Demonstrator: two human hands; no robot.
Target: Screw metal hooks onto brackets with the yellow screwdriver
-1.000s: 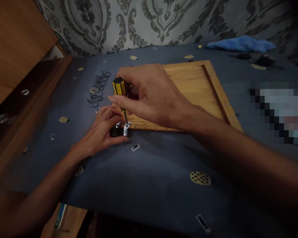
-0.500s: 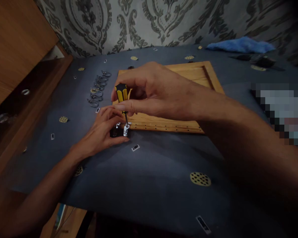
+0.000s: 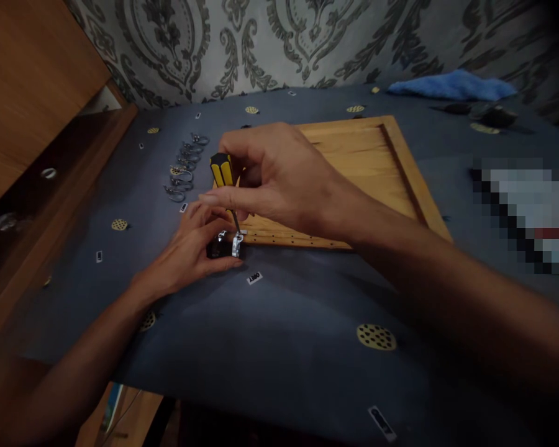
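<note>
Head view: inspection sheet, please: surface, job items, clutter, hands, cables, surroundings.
Surface: blue-grey tablecloth with yellow pineapple prints.
Job items: yellow-and-black screwdriver, tip at one of two shiny silver metal clamps at a light-brown wooden tray; loop-shaped grey metal clamps lined up left.
Clutter: crumpled blue cloth, far right; pixelated object, right.
Hands: right hand grips the screwdriver; left hand about the silver clamps, contact unclear.
Cables: thin line below the tablecloth's edge, possibly one.
Surroundings: grey patterned wallpaper; brown wooden cabinet, left.

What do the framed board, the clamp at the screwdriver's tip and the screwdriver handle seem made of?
Framed board: wood, from its grain, perhaps varnished. Clamp: shiny metal, probably steel, by its silvery highlights. Screwdriver handle: likely plastic, by its yellow and black panels; sheen unclear.
</note>
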